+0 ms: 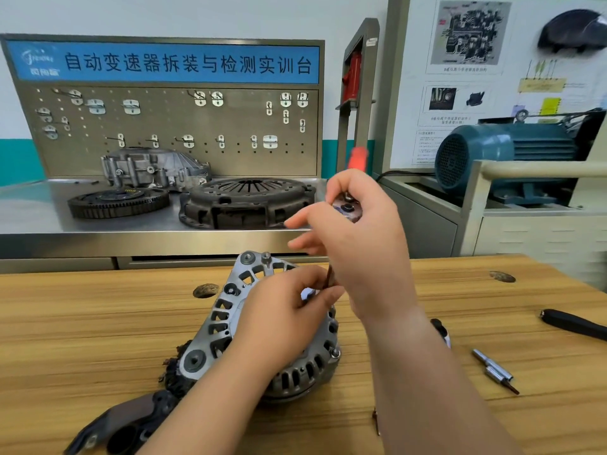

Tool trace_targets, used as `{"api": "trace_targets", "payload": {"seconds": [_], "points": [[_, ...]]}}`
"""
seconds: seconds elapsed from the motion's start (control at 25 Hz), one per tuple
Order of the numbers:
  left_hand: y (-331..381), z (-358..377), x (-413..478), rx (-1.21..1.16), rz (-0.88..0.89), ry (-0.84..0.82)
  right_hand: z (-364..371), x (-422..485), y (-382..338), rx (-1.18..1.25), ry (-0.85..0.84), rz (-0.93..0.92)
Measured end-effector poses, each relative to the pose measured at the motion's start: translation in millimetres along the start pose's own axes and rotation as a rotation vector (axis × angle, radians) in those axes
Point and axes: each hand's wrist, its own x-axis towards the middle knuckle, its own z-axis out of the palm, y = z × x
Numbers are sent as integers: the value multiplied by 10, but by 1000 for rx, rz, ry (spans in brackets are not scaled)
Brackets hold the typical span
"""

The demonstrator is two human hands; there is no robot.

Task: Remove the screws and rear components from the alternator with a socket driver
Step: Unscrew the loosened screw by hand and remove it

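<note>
Wooden table bears alternator; left hand and right hand grip driver.

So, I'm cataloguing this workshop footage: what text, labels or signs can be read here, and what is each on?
"自动变速器拆装与检测实训台": white characters on the blue banner above the pegboard.
Logo at the banner's left end: too blurred to read.
Wall posters: text too small and blurred.
Alternator, socket driver: no markings readable.

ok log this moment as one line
right hand: grips socket driver handle | left hand: pinches driver shaft | alternator: on wooden table, under both hands | driver tip: hidden
</note>
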Motion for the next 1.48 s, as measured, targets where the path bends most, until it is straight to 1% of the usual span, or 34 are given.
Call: {"api": "trace_targets", "payload": {"seconds": [0.12,0.16,0.2,0.24,0.28,0.36,0.4,0.44,0.48,0.56,0.6,0.64,0.68,0.72,0.8,0.84,0.88,0.92,0.96,1.08,1.12,1.16,1.2,1.24,1.28,1.32,1.36,1.4,1.44,1.48], "points": [[-29,-19,-10,-37,30,-41,-153,30,-110,134,-424,100],[-40,-15,-4,-39,23,-18,-179,33,-134,178,-528,119],[-49,-4,6,-27,16,0,-181,31,-140,204,-554,126],[-51,17,12,-13,12,10,-159,23,-118,180,-477,109],[-46,36,18,-3,5,24,-120,18,-66,103,-315,60],[-45,55,25,-21,-17,44,-14,-8,25,-120,130,-86],[-50,53,23,-23,-18,46,30,-10,41,-141,260,-115],[-51,45,20,-12,-9,42,34,-10,53,-106,263,-118],[-45,31,8,2,5,29,13,-4,36,-30,155,-99],[-22,5,-21,23,20,0,-41,14,-25,137,-242,-13],[-7,-8,-28,22,17,-7,-58,20,-57,184,-382,14],[0,-17,-26,20,24,2,-49,17,-61,192,-417,11],[7,-22,-21,22,36,25,-12,5,-35,164,-335,-19],[20,-20,-12,29,37,41,29,-8,8,97,-169,-70],[31,4,8,60,10,34,90,-38,95,-75,240,-177],[18,21,19,56,4,29,109,-40,118,-112,388,-196],[7,30,16,44,4,23,103,-31,128,-110,443,-189],[-10,35,10,27,3,13,67,-12,135,-69,395,-169],[-27,33,4,4,0,2,13,15,116,4,263,-132],[-78,17,-22,-7,35,-13,-155,84,-5,346,-353,49],[-78,12,-20,11,36,-9,-175,85,-41,415,-484,83],[-78,15,-7,21,24,-5,-165,77,-23,407,-493,79],[-71,20,6,13,5,-2,-124,63,18,307,-377,35],[-66,23,17,-6,-11,4,-72,52,74,149,-167,-45],[-63,27,21,-16,-14,14,-13,25,114,-17,85,-141],[-68,32,25,-15,-7,22,38,4,132,-112,286,-195],[-61,32,22,-17,-5,22,72,5,138,-116,393,-198],[-62,37,21,-24,-6,14,60,17,151,-60,373,-167],[-61,38,18,-35,-11,6,21,38,132,38,252,-117],[-68,35,16,-50,-12,3,-30,59,97,162,58,-55]]}}
